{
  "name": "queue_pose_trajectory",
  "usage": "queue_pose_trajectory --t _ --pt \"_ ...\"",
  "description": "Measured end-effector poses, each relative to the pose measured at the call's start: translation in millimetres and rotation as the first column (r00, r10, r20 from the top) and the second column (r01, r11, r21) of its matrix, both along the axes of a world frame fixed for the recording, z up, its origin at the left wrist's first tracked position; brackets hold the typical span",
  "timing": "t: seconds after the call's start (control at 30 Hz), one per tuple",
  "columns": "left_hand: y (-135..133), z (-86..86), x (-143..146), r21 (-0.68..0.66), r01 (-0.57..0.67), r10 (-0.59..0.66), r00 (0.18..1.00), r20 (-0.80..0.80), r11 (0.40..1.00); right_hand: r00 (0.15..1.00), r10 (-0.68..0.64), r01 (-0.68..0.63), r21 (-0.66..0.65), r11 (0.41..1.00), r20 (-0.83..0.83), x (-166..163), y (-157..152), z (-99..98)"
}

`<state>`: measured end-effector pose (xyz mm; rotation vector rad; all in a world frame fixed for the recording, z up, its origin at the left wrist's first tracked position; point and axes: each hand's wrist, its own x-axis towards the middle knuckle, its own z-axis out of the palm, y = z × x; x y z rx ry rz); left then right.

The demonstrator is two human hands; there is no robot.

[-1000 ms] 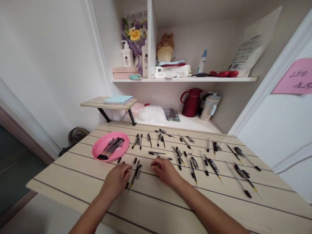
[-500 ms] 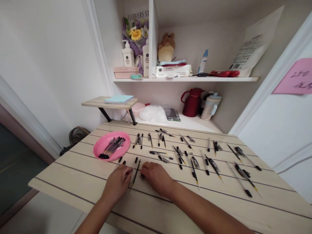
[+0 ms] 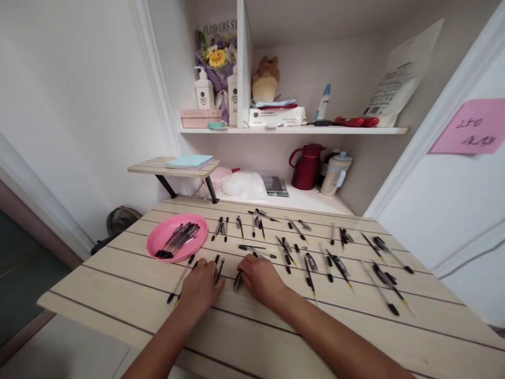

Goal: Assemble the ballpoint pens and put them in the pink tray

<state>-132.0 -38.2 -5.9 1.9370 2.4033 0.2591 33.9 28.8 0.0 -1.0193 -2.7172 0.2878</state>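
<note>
My left hand is low over the tabletop, its fingers closed around a dark pen refill whose upper end sticks out. A black-ended pen part shows beside it, partly behind the fingers. Under my right hand, the fingertips pinch a black pen cap at the table surface. Left of my left hand lies a clear pen barrel with black ends, and a yellow-tipped piece is partly covered by that hand. The pink dish behind holds several pens.
Groups of loose pen parts spread over the striped wooden table to the right. A small raised stand carries blue paper at the back left. Behind are a red jug and a cup.
My left hand has moved right, over the refill that lay between the hands, uncovering the clear barrel on its left. My right hand keeps hold of the cap. The view has shifted slightly.
</note>
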Motion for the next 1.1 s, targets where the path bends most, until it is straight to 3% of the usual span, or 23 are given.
queue_pose_trajectory --t 0.3,0.63,0.8,0.87,0.97,1.03,1.1 --pt "1 -0.9 7 -0.041 0.026 -0.029 0.997 -0.067 0.999 0.985 -0.102 0.090 -0.088 0.992 -0.139 -15 9 -3.4" --pt "2 -0.3 10 -0.005 -0.001 0.001 1.000 -0.018 1.000 0.932 -0.234 0.183 -0.196 0.963 -0.277 -8 16 -12.6" --pt "1 5.7 13 0.075 0.007 -0.008 1.000 0.011 0.997 0.837 -0.336 0.190 -0.347 0.919 -0.432 -10 21 -20.5" --pt "-1 8.4 16 0.117 0.017 -0.020 0.999 0.025 0.993 0.741 -0.447 0.153 -0.522 0.839 -0.501 -13 21 -21.4" --pt "-2 13.3 22 0.184 0.049 -0.058 0.997 0.047 0.982 0.574 -0.631 -0.073 -0.800 0.596 -0.522 -19 16 -17.6" --pt "-2 16.3 26 0.226 0.081 -0.096 0.994 0.057 0.971 0.471 -0.722 -0.263 -0.862 0.433 -0.506 -21 12 -13.1" --pt "-2 18.2 30 0.263 0.102 -0.123 0.990 0.065 0.959 0.375 -0.782 -0.397 -0.849 0.349 -0.497 -21 9 -9.0"
